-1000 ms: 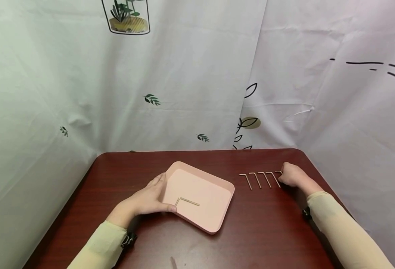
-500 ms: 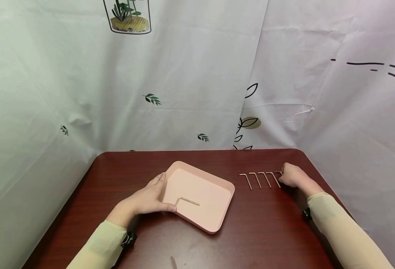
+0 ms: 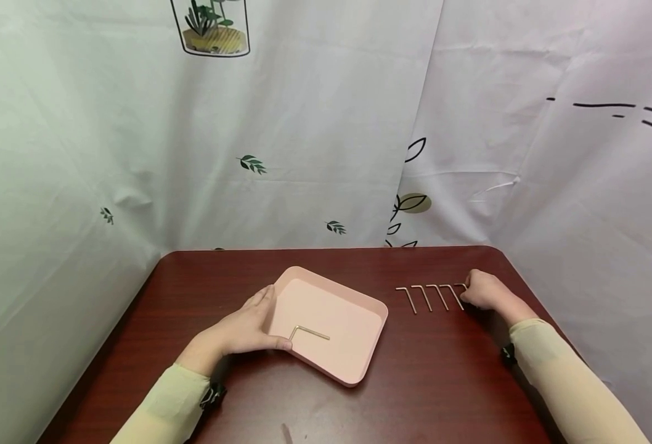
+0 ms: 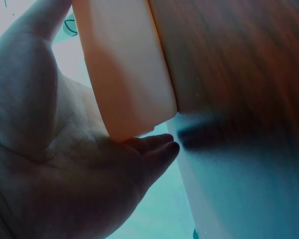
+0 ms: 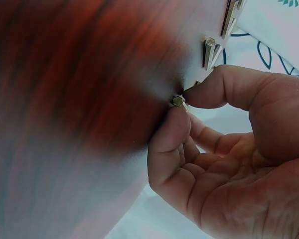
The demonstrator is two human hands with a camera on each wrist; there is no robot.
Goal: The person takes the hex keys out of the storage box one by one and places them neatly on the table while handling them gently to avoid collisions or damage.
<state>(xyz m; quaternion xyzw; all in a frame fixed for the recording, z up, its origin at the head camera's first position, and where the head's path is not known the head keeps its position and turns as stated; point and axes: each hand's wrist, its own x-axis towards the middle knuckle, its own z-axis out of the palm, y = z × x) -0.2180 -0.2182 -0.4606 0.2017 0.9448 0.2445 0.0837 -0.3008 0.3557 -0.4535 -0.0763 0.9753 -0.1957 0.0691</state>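
Note:
In the head view, my left hand (image 3: 243,327) rests against the left corner of a pink tray (image 3: 367,342), thumb along the near wall and straight fingers along the left side. One L-shaped hex key (image 3: 313,333) lies inside the tray near the thumb. At the right, my right hand (image 3: 484,290) pinches the end hex key (image 5: 178,101) of a row between thumb and index finger, down at the tabletop; most of that key is hidden. Left of it, several more hex keys (image 3: 437,297) lie side by side. From the left wrist, the tray wall (image 4: 134,74) stands between thumb and fingers.
The dark red wooden table (image 3: 426,382) has rounded far corners. A white printed curtain (image 3: 304,123) hangs behind it and on both sides. A small pale mark (image 3: 286,433) shows at the near edge of the view.

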